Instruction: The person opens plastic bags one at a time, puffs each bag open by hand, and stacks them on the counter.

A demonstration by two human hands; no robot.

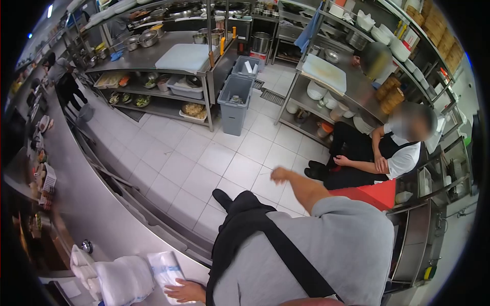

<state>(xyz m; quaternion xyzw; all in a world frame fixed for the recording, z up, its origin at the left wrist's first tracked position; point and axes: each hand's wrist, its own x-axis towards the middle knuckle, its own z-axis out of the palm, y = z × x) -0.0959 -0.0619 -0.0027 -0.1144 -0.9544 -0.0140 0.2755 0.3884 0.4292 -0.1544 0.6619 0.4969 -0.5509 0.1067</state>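
Observation:
My left hand (185,291) lies with its fingers stretched out on a folded white cloth (166,268) with blue stripes, at the counter's near edge. Beside that cloth is a bulky white bundle (125,280), with rolled white pieces (81,265) next to it. My right hand (278,175) hangs in the air over the tiled floor, away from any object. Its fingers look loosely curled, slightly blurred, and nothing shows in them.
A long steel counter (102,204) curves along my left, with a call bell (87,247) on it. To the right, a person (403,153) sits by a red box (367,195). Grey bins (237,104) stand between steel worktables (138,58). Another person (64,76) stands far left.

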